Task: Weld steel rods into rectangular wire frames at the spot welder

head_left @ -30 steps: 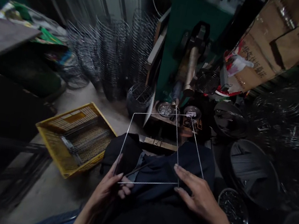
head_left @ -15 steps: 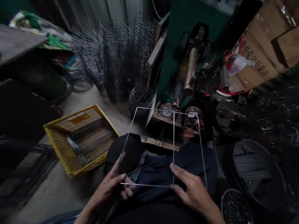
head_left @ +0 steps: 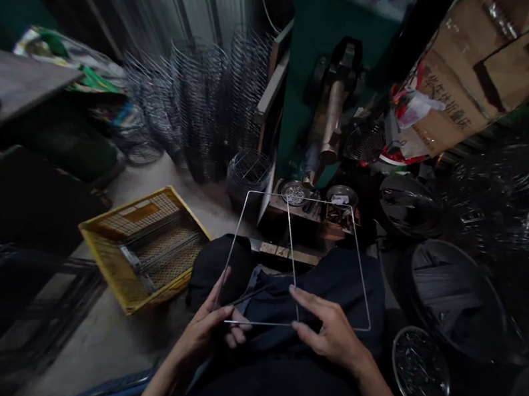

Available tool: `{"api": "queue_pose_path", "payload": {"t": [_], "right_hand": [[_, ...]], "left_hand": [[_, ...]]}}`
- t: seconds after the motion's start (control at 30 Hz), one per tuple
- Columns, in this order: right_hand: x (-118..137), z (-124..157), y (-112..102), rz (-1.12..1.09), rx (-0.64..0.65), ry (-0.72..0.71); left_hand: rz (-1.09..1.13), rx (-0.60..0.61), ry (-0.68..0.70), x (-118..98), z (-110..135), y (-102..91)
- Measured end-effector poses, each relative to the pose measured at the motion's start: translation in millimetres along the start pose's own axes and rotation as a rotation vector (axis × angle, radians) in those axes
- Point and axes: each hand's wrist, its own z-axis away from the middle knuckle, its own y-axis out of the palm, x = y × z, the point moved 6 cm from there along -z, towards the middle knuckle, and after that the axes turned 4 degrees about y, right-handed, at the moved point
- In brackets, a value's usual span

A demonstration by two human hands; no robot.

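Note:
A rectangular wire frame (head_left: 237,234) is held over my lap, its far side close to the machine's small work shelf. My left hand (head_left: 208,320) grips its near left corner between thumb and fingers. A straight wire rod (head_left: 289,249) crosses the frame from the far side to the near side, leaning to the left at its far end. My right hand (head_left: 329,327) pinches that rod near its lower end, by the frame's near side. Above the far side is the machine's metal arm tip (head_left: 308,179); whether they touch I cannot tell.
A yellow crate (head_left: 141,252) holding wire pieces stands on the floor at left. Stacks of wire rings (head_left: 192,98) line the back wall. On the shelf sits a dish of small metal parts (head_left: 295,194). Round tubs (head_left: 420,371) stand at right, below a cardboard box (head_left: 470,90).
The wire rod has shifted left along the frame, now slanting more at its far end. My right hand moved slightly left with it. The frame and my left hand moved slightly right.

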Motion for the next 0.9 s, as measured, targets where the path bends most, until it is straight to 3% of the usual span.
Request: {"api": "queue_pose_path", "payload": {"t": [0.13, 0.3, 0.57, 0.9], "right_hand": [[-1.6, 1.4, -6.5, 0.021, -0.085, 0.043], [6.2, 6.0, 0.6, 0.036, 0.014, 0.006], [8.5, 18.3, 3.7, 0.159, 0.007, -0.021], [1.7, 18.8, -0.9, 0.152, -0.012, 0.009]], "left_hand": [[0.006, 0.005, -0.006, 3.7, 0.1, 1.6], [0.007, 0.002, 0.013, 0.4, 3.5, 5.1], [0.009, 0.038, 0.036, -7.1, 6.0, 16.1], [0.015, 0.03, 0.051, -13.0, 1.1, 29.2]]}}
